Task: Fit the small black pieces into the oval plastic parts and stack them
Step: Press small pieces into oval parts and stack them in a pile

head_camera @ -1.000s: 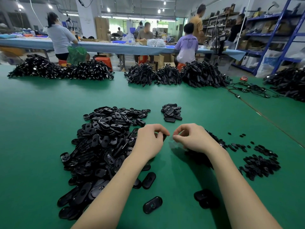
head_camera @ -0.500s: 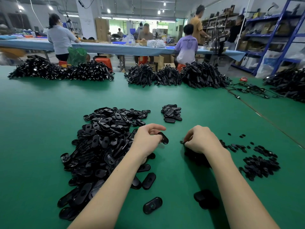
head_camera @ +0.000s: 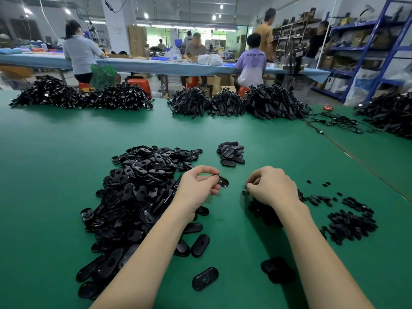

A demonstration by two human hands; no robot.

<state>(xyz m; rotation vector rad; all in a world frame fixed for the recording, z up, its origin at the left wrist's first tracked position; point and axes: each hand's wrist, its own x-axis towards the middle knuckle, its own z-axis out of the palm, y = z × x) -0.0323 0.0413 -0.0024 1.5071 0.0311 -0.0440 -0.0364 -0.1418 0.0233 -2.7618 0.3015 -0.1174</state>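
Left hand [head_camera: 197, 189] pinches one black oval plastic part [head_camera: 223, 181] cavity-up for loading; right hand [head_camera: 270, 189] pinches a small black piece [head_camera: 244, 192] (barely visible) over its pile [head_camera: 352, 224].

Left hand [head_camera: 198, 188] and right hand [head_camera: 270, 188] both curled, pinching.

Glossy black oval parts [head_camera: 142, 197] and black small pieces [head_camera: 350, 224] on a plain green table [head_camera: 55, 175].

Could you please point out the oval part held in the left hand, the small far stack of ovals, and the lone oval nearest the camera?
held oval part [head_camera: 223, 182], head view, its exposed end.
far stack [head_camera: 230, 153], head view, top.
lone oval [head_camera: 205, 278], head view, centre.
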